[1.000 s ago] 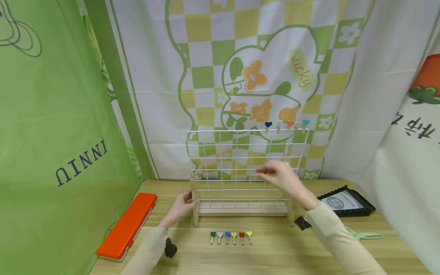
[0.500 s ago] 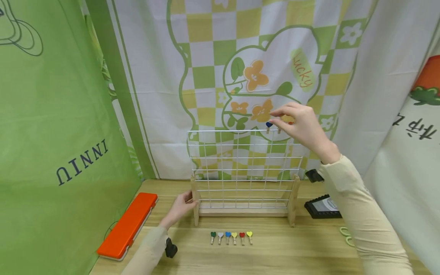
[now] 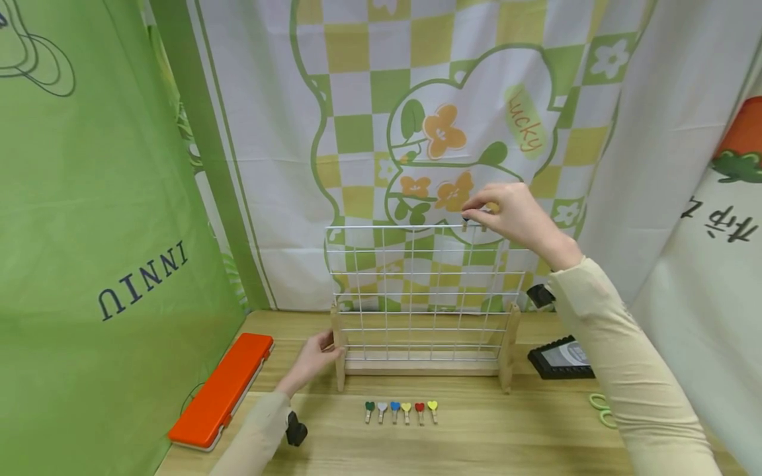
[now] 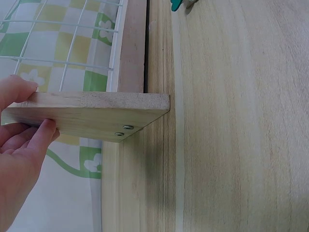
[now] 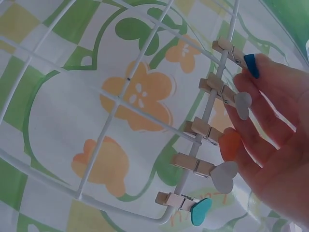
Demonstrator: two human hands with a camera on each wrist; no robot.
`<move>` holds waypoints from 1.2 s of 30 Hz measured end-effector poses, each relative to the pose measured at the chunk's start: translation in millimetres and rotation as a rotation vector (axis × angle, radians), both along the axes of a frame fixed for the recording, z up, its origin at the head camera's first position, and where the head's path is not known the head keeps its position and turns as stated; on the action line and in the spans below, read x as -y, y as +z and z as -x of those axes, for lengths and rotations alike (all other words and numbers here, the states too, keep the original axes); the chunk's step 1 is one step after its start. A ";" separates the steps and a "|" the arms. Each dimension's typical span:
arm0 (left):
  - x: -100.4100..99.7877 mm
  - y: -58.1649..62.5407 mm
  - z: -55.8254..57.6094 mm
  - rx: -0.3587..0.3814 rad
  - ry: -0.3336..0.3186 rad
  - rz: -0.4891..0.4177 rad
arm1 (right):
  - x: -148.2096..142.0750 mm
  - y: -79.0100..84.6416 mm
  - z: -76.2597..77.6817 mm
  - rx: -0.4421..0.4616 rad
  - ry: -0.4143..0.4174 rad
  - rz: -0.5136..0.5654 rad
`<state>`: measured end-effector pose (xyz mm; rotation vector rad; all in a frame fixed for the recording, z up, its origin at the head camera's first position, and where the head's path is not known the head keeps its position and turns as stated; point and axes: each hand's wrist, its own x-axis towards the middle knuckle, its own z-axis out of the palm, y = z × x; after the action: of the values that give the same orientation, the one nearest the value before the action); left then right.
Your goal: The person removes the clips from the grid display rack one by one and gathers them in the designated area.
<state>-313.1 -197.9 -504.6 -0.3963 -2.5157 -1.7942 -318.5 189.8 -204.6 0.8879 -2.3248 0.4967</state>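
Observation:
A white wire grid (image 3: 411,272) stands upright in a wooden base. My left hand (image 3: 313,359) grips the base's left wooden post (image 4: 96,113), thumb on one face and fingers on the other. Up at the grid's top wire, my right hand (image 3: 512,208) pinches the heart end of a dark blue heart clothespin (image 5: 251,65) that is clipped there. Beside it on the same wire hang a pale grey heart clothespin (image 5: 242,104), an orange one (image 5: 230,144), another pale grey one (image 5: 224,176) and a teal one (image 5: 200,211). In the head view my right hand covers most of them.
Several heart clothespins (image 3: 406,411) lie in a row on the table in front of the grid. An orange case (image 3: 223,390) is at the left. A black tray (image 3: 562,359) and green scissors (image 3: 602,410) lie at the right, partly behind the sleeve.
My right hand has risen from in front of the grid's middle to the top wire, then shifted slightly left onto the dark blue heart clothespin. The left hand stays on the post.

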 end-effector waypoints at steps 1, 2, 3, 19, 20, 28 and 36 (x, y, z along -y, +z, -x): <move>-0.1 0.1 -0.1 0.000 0.002 0.003 | 0.1 0.3 -0.1 0.005 -0.003 0.000; -0.2 -0.2 0.1 0.003 0.004 0.005 | 0.2 0.6 -0.1 0.007 -0.007 -0.001; -0.2 -0.4 0.3 0.003 0.005 0.009 | 0.3 0.9 0.0 0.008 -0.009 -0.001; -0.5 -0.1 -0.7 0.003 0.005 0.008 | 3.2 0.0 1.7 0.017 -0.022 0.029; -0.6 0.1 -1.0 0.002 0.004 0.003 | 3.4 -0.5 1.2 0.009 -0.016 0.036; -1.0 1.3 -2.1 0.002 0.004 0.017 | 2.4 -4.8 1.5 -0.064 0.019 0.086; -0.3 0.7 -1.3 0.005 -0.001 0.015 | -0.2 -1.0 -9.5 -0.115 0.009 0.146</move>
<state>-311.8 -197.6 -503.9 -0.3942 -2.5338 -1.7798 -309.0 190.0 -205.6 0.8355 -2.1523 0.5953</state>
